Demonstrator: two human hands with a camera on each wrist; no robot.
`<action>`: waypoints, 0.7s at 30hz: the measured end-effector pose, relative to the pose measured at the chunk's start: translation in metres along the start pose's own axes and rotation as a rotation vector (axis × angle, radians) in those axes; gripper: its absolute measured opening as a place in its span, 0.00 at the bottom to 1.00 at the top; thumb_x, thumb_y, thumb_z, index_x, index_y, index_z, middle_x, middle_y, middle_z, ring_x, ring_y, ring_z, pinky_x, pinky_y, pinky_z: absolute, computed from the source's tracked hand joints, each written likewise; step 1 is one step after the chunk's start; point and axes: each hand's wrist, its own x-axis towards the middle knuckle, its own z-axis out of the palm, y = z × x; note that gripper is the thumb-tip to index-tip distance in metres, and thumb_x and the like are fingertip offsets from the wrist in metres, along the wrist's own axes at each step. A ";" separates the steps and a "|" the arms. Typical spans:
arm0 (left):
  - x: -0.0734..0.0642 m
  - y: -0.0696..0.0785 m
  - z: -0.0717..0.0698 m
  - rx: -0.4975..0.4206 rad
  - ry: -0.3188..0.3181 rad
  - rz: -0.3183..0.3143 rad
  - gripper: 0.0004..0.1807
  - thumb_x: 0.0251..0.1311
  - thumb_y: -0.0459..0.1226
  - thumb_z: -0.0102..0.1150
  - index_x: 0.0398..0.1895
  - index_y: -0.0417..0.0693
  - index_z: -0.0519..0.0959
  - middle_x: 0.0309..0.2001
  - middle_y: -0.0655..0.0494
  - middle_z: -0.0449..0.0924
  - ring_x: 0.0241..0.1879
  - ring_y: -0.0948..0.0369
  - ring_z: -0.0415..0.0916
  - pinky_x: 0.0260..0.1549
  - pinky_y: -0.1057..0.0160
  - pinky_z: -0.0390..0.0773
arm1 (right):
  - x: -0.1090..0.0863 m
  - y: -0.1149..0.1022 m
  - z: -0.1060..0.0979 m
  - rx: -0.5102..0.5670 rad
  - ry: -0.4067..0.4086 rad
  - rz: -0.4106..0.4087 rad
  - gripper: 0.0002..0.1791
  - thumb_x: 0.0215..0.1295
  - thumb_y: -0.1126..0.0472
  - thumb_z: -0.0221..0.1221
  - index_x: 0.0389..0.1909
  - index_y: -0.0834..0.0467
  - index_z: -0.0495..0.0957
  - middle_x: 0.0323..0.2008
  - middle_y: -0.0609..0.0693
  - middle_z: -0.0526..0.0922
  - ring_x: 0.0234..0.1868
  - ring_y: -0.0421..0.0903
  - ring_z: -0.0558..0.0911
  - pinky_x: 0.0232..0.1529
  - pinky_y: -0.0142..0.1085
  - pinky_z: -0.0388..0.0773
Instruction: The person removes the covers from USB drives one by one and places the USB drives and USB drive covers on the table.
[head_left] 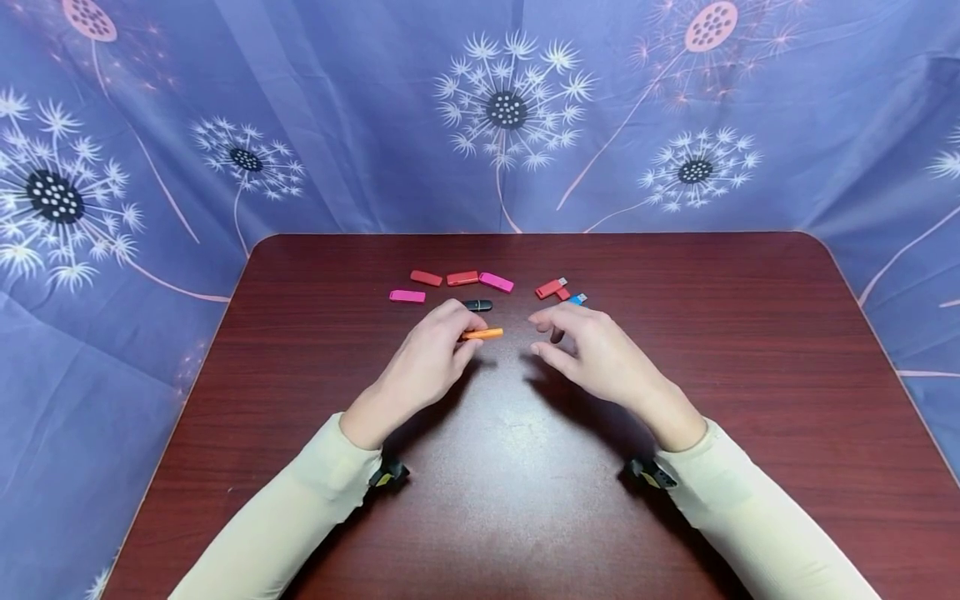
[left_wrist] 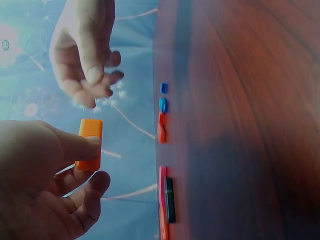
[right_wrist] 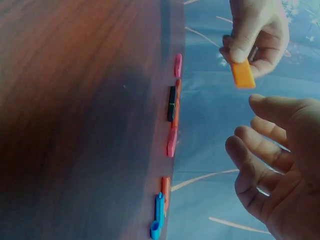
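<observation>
One orange USB stick (head_left: 484,333), pinched in the left hand (head_left: 429,358), likely awaits uncapping; the right hand (head_left: 603,358), fingers apart, should grip its free end (left_wrist: 91,127).

Dandelion-print cloth (head_left: 420,167) behind brown table (head_left: 517,500)

USB sticks (head_left: 462,278) on table (head_left: 750,333), hands (head_left: 429,354) before — curtain (head_left: 352,100) behind

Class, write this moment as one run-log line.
left hand: pinches orange stick above table | right hand: empty, fingers apart | black stick: lies on table
</observation>
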 end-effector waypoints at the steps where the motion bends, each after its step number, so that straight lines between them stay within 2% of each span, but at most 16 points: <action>1: 0.000 0.002 0.001 0.001 0.002 0.013 0.07 0.66 0.28 0.70 0.44 0.44 0.86 0.40 0.55 0.80 0.39 0.58 0.76 0.43 0.60 0.78 | 0.000 0.000 0.001 0.000 0.004 -0.010 0.17 0.69 0.61 0.71 0.56 0.61 0.85 0.48 0.51 0.88 0.40 0.43 0.84 0.40 0.48 0.83; 9: 0.001 0.014 0.010 0.013 0.004 0.097 0.07 0.66 0.28 0.70 0.45 0.43 0.86 0.41 0.54 0.79 0.40 0.58 0.74 0.43 0.61 0.77 | -0.002 -0.005 0.008 0.016 0.028 -0.068 0.18 0.66 0.62 0.73 0.56 0.60 0.85 0.47 0.52 0.88 0.40 0.44 0.84 0.37 0.42 0.82; 14: 0.002 0.019 0.013 0.010 0.005 0.123 0.07 0.66 0.28 0.70 0.45 0.44 0.86 0.41 0.55 0.79 0.40 0.59 0.74 0.43 0.61 0.76 | -0.003 -0.007 0.010 0.037 0.038 -0.089 0.15 0.66 0.63 0.73 0.52 0.59 0.86 0.43 0.48 0.87 0.39 0.44 0.84 0.36 0.43 0.82; 21: 0.001 0.024 0.016 -0.008 0.016 0.143 0.07 0.66 0.28 0.70 0.45 0.43 0.86 0.40 0.55 0.79 0.39 0.58 0.74 0.42 0.61 0.76 | -0.004 -0.009 0.011 0.033 0.044 -0.106 0.08 0.66 0.64 0.73 0.44 0.55 0.87 0.37 0.41 0.86 0.36 0.40 0.81 0.33 0.34 0.77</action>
